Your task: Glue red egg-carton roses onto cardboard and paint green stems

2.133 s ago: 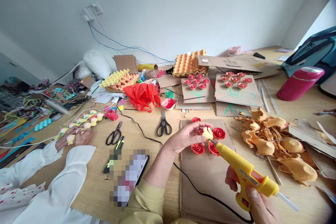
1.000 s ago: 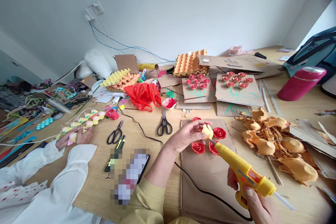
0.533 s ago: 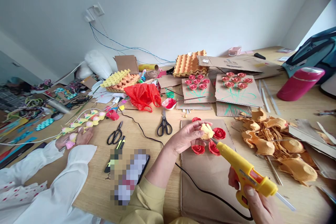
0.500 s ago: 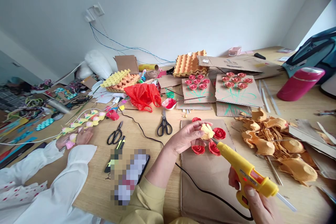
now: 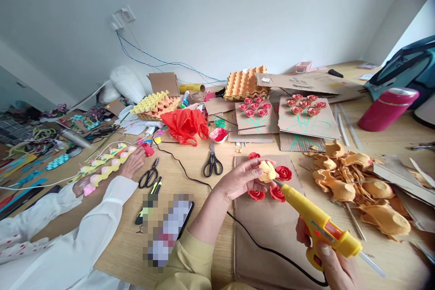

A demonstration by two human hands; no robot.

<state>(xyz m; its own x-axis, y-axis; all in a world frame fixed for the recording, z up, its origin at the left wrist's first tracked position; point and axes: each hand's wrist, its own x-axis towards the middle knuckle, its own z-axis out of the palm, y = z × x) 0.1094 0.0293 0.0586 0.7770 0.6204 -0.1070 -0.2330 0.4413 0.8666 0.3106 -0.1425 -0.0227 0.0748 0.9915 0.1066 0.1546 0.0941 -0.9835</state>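
Observation:
Between the fingertips of my left hand (image 5: pixel 239 179) is a pale orange egg-carton flower (image 5: pixel 267 171). My right hand (image 5: pixel 335 260) grips a yellow hot glue gun (image 5: pixel 316 219), with its nozzle at the underside of the flower and a clear glue stick sticking out of its back end. Below my hands lies a brown cardboard sheet (image 5: pixel 261 244). Several red paper roses rest on its upper part, one red rose (image 5: pixel 283 173) right beside the flower. The glue gun's black cord (image 5: pixel 258 245) runs across the cardboard.
Cut egg-carton pieces (image 5: pixel 343 176) are heaped at right, near a pink bottle (image 5: pixel 389 109). Black scissors (image 5: pixel 213 163), a phone (image 5: pixel 171 231) and a red plastic bag (image 5: pixel 186 126) lie on the table. A co-worker's hand (image 5: pixel 133 163) reaches toward a small red cup (image 5: pixel 147 149) at left.
The co-worker's nearer hand has moved right and forward to the small red cup. My hands, the flower and the glue gun have barely moved.

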